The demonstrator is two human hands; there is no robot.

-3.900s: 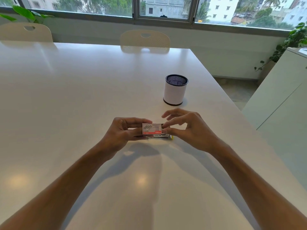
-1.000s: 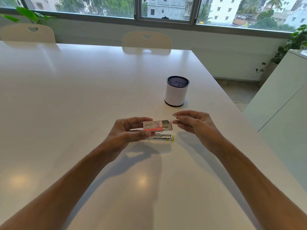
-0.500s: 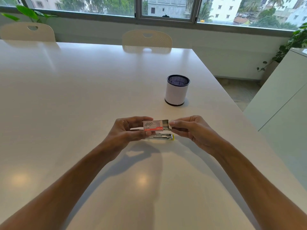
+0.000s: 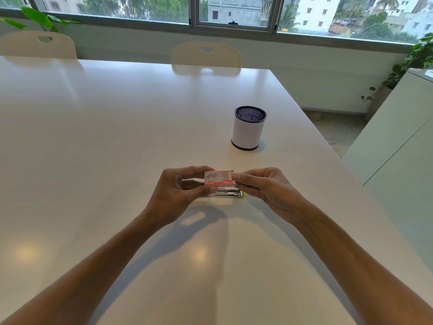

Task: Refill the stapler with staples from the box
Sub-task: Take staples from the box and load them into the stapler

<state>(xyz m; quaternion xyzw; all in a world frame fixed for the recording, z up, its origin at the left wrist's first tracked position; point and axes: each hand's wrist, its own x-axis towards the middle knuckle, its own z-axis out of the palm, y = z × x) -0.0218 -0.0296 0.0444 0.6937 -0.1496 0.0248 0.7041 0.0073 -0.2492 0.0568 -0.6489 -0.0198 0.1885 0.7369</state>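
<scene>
A small white and red staple box (image 4: 219, 178) is held a little above the white table (image 4: 117, 137). My left hand (image 4: 178, 193) grips its left end between thumb and fingers. The fingertips of my right hand (image 4: 267, 186) pinch its right end, where only a thin edge of the inner tray shows. Just below the box, a metal stapler (image 4: 230, 194) with a yellow end lies flat on the table, partly hidden by the box and my fingers. I cannot tell whether the stapler is open.
A white pen cup (image 4: 248, 130) with a dark mesh rim stands behind and to the right of my hands. Two cream chairs (image 4: 206, 58) sit at the table's far edge. A white cabinet (image 4: 398, 141) stands beyond the right edge.
The box's inner tray stuck out to the right a second ago and my right hand was off it. My right hand has come back to the tray end and the tray has slid almost fully in.
</scene>
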